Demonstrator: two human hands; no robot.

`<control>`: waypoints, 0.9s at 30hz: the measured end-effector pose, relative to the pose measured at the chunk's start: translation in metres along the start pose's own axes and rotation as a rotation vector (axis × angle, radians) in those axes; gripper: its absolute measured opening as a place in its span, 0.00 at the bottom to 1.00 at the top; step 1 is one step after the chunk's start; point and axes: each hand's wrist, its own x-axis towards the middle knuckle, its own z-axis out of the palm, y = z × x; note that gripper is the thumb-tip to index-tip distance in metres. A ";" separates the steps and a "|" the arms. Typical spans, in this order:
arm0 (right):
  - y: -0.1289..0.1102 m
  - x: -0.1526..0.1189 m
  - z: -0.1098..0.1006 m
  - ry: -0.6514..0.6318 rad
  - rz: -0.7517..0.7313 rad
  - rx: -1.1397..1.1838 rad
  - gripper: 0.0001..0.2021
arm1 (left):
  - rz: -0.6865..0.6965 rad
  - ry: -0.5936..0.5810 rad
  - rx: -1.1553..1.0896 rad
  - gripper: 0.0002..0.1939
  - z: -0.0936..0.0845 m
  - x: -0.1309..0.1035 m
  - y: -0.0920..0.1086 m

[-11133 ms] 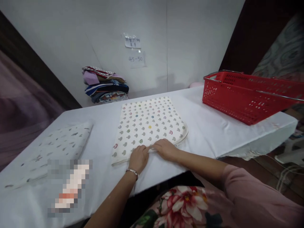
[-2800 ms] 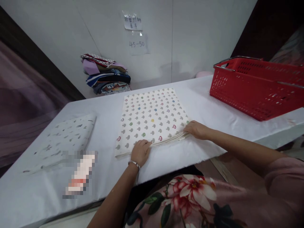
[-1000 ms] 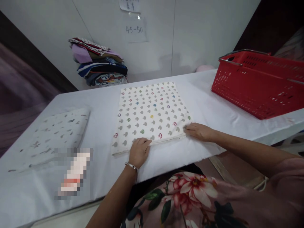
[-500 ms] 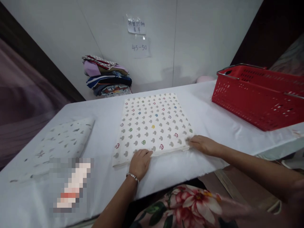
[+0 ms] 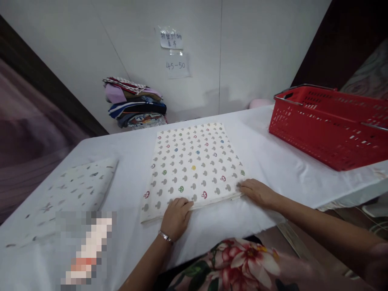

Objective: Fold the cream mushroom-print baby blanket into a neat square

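a: where's the mushroom-print cloth point(image 5: 194, 163)?

b: folded flat, mid bench point(image 5: 273, 161), near edge toward the person. the left hand point(image 5: 176, 216) presses that edge with fingers curled, grip clenched loosely on the hem. the right hand point(image 5: 257, 192) lies on the near right corner; i cannot tell whether its grip pinches the layers.

a: any risk?

b: i'd judge the stacked layers could slide apart if one hand drags. the red basket point(image 5: 330, 121) far right and the second folded cloth point(image 5: 72, 190) on the left stand well apart.
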 end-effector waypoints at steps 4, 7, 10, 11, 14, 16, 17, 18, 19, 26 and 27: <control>-0.003 -0.003 0.010 0.065 0.029 -0.005 0.13 | -0.004 -0.095 -0.087 0.11 -0.022 0.020 0.008; -0.005 -0.005 0.020 0.167 0.072 -0.006 0.14 | 0.060 -0.078 -0.113 0.14 -0.026 0.054 0.027; -0.008 -0.008 0.029 0.221 0.115 -0.022 0.14 | 0.233 -0.068 -0.108 0.13 -0.009 0.098 0.056; -0.009 -0.009 0.031 0.223 0.126 -0.026 0.14 | 0.295 -0.084 -0.091 0.14 0.000 0.112 0.066; -0.010 -0.013 0.034 0.228 0.146 -0.023 0.13 | 0.392 -0.152 -0.022 0.20 0.029 0.143 0.087; -0.011 -0.015 0.034 0.245 0.145 -0.010 0.13 | 0.431 -0.194 -0.004 0.23 0.043 0.154 0.092; -0.011 -0.016 0.034 0.258 0.143 -0.004 0.14 | 0.448 -0.203 -0.006 0.24 0.047 0.156 0.091; -0.011 -0.016 0.034 0.269 0.143 -0.001 0.14 | 0.462 -0.205 -0.012 0.25 0.050 0.158 0.090; -0.012 -0.016 0.034 0.277 0.146 0.000 0.15 | 0.467 -0.199 -0.020 0.26 0.051 0.159 0.088; -0.014 -0.014 0.035 0.268 0.170 0.010 0.12 | 0.344 -0.146 -0.030 0.29 0.054 0.172 0.087; -0.014 -0.014 0.034 0.271 0.171 0.012 0.12 | 0.362 -0.164 -0.037 0.28 0.054 0.174 0.088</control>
